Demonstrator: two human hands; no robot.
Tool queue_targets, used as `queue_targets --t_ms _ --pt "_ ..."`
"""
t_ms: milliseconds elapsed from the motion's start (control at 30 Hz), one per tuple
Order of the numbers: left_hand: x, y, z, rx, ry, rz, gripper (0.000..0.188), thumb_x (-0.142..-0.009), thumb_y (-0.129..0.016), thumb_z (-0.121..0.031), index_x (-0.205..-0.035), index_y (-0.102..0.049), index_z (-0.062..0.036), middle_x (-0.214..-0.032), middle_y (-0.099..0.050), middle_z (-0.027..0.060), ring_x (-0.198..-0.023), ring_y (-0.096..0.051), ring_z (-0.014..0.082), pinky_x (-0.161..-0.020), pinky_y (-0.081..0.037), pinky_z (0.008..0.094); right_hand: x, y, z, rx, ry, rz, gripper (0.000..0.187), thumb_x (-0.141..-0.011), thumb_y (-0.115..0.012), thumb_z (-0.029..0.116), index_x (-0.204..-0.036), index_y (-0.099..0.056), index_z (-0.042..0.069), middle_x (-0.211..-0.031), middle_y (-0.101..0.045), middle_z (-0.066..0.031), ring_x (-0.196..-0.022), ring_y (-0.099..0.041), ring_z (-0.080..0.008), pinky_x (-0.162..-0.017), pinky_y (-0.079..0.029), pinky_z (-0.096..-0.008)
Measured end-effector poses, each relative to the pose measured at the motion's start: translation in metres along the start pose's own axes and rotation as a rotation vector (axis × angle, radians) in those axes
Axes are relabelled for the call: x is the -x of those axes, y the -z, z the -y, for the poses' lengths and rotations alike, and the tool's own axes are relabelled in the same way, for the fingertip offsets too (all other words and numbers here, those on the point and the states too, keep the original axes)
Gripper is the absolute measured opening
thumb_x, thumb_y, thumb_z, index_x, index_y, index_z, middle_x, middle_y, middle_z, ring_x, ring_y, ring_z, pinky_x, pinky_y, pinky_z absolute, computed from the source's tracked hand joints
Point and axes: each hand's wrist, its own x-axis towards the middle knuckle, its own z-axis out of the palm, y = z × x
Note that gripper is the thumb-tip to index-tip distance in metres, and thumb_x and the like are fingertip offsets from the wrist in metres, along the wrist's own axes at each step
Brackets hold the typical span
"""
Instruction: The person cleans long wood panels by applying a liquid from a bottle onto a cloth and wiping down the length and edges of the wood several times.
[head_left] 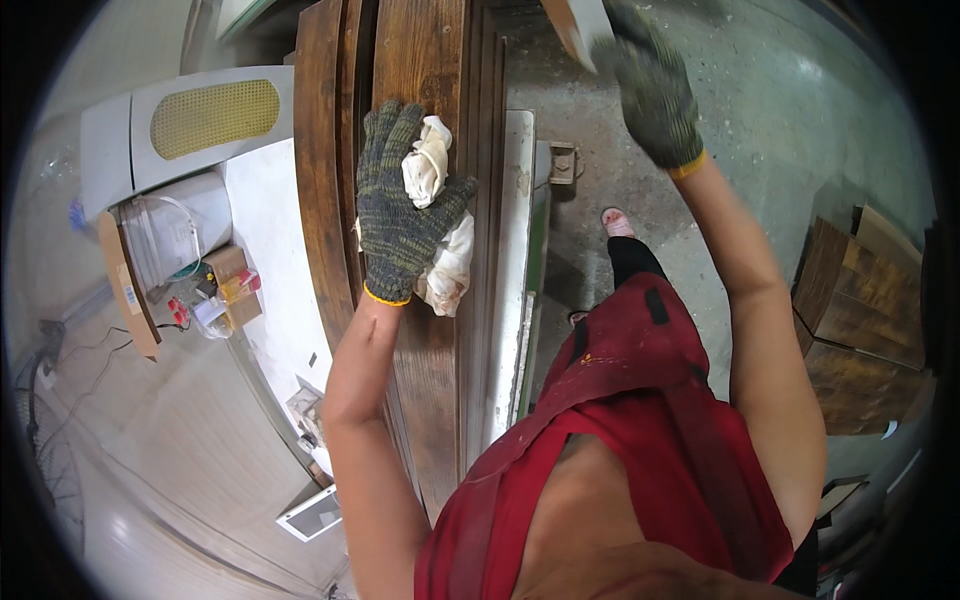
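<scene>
Cloth (427, 172) lies bunched on the dark boards (420, 50), held beneath the left hand (400, 205), whose fingers reach forward with the thumb out sideways. The right hand (655, 95), raised over the floor (780, 120), grips a brown-and-white piece (590, 35); the upper edge crops it, so its kind is hard to tell. Wiping seems the step in hand; the next stroke would likely call for steady palm pressure along the grain.

Cloth (427, 165): off-white, crumpled, atop the boards.
Boards (420, 55): dark brown, side by side.
Piece (590, 32): brown-and-white, tilted, cut off in my view.
</scene>
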Motion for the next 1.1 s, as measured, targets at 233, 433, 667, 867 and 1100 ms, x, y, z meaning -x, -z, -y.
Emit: queue_targets --t_ms 233,433,667,867,1100 --pt "-0.050 -0.007 0.012 0.065 -0.070 -0.004 0.080 -0.071 -0.086 -0.032 -0.139 -0.053 -0.0055 -0.141 -0.053 0.0175 -0.136 -0.045 0.0366 -0.119 -0.030 0.0454 -0.162 -0.067 -0.075 -0.335 0.104 0.143 0.045 -0.090 -0.070 0.020 -0.131 -0.060 0.003 -0.117 -0.065 -0.0024 -0.105 -0.059 -0.0130 -0.088 -0.050 -0.0286" --pt "-0.082 0.002 -0.007 0.048 -0.046 -0.188 0.060 -0.075 -0.078 -0.020 -0.130 -0.058 -0.0038 -0.137 -0.055 0.0197 -0.130 -0.049 0.0358 -0.109 -0.039 0.0421 -0.148 -0.104 -0.093 -0.548 -0.079 0.059 0.034 -0.089 -0.068 0.018 -0.120 -0.066 0.006 -0.105 -0.067 -0.0008 -0.094 -0.061 -0.0123 -0.083 -0.050 -0.0295" --pt "-0.184 -0.030 0.050 -0.155 -0.338 -0.133 0.053 -0.079 -0.075 -0.027 -0.126 -0.062 -0.0046 -0.131 -0.059 0.0219 -0.124 -0.054 0.0374 -0.105 -0.043 0.0422 -0.145 -0.076 -0.081 -1.083 -0.169 0.007 0.015 -0.094 -0.059 0.028 -0.095 -0.064 0.013 -0.088 -0.067 -0.0027 -0.081 -0.064 -0.0196 -0.071 -0.052 -0.0348" --pt "-0.213 -0.046 0.058 -0.084 -0.151 -0.260 0.034 -0.088 -0.058 -0.021 -0.118 -0.066 -0.0088 -0.116 -0.066 0.0218 -0.111 -0.060 0.0404 -0.096 -0.048 0.0429 -0.068 -0.015 -0.070 -0.677 -0.350 -0.272 0.040 -0.090 -0.063 0.037 -0.121 -0.062 0.012 -0.105 -0.069 -0.0084 -0.094 -0.069 -0.0294 -0.079 -0.056 -0.0440" --pt "-0.149 -0.027 0.011 0.154 -0.324 -0.136 0.036 -0.089 -0.064 -0.020 -0.121 -0.062 -0.0047 -0.117 -0.065 0.0173 -0.112 -0.061 0.0325 -0.097 -0.047 0.0376 0.008 0.037 -0.031 1.074 0.108 -0.027 0.050 -0.089 -0.070 0.018 -0.133 -0.056 -0.001 -0.117 -0.066 -0.0085 -0.108 -0.061 -0.0200 -0.092 -0.053 -0.0372"
